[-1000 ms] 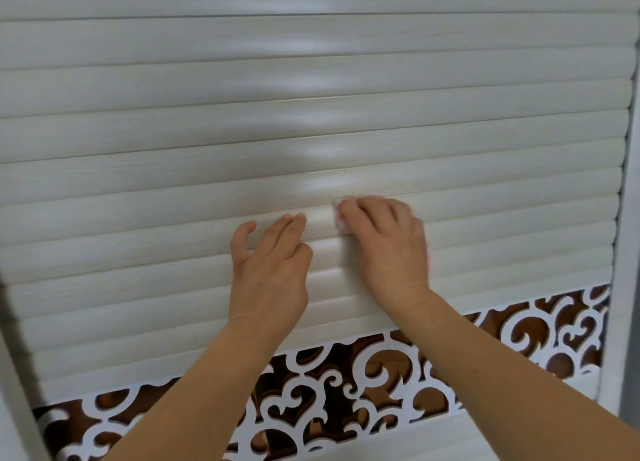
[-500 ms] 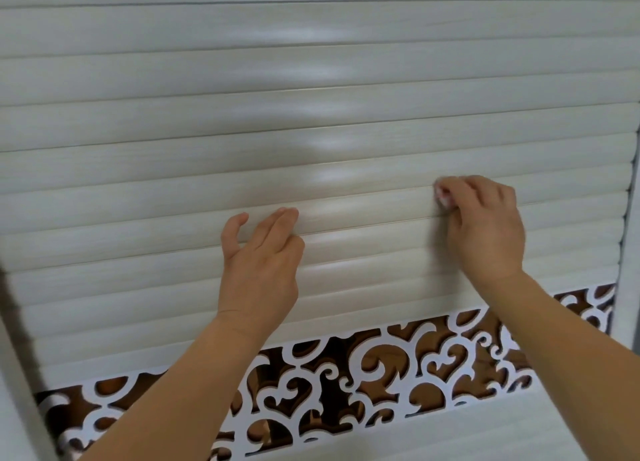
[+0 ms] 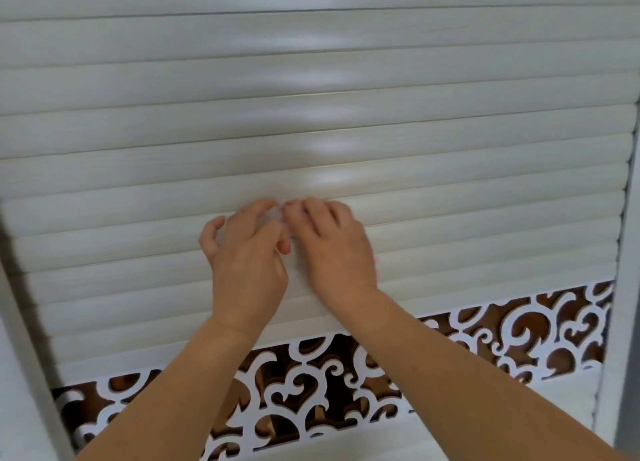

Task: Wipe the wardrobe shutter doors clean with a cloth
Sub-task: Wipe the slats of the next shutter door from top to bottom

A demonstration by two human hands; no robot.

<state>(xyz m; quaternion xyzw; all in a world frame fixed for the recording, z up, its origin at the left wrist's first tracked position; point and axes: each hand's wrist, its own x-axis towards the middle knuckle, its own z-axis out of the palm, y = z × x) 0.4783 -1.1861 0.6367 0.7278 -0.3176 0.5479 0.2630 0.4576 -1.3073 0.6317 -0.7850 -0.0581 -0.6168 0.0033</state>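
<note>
The white wardrobe shutter door [image 3: 311,121] fills the view with its horizontal slats. My right hand [image 3: 329,249] holds a small pale cloth [image 3: 283,218] against a slat at mid height; only a sliver of the cloth shows at the fingertips, the rest is under the hand. My left hand [image 3: 246,263] rests right beside it on the same slats, with its fingers loosely bent, its fingertips touching the door and its thumb spread to the left. The two hands nearly touch.
Below the slats runs a band of white scroll fretwork over dark brown [image 3: 311,391]. The door's white frame [image 3: 623,287] stands at the right edge, and another frame edge [image 3: 27,356] slants down the left.
My right hand slid with the cloth to the right along the slat, then back left until it met my left hand. My left hand stayed put and bent its fingers a little.
</note>
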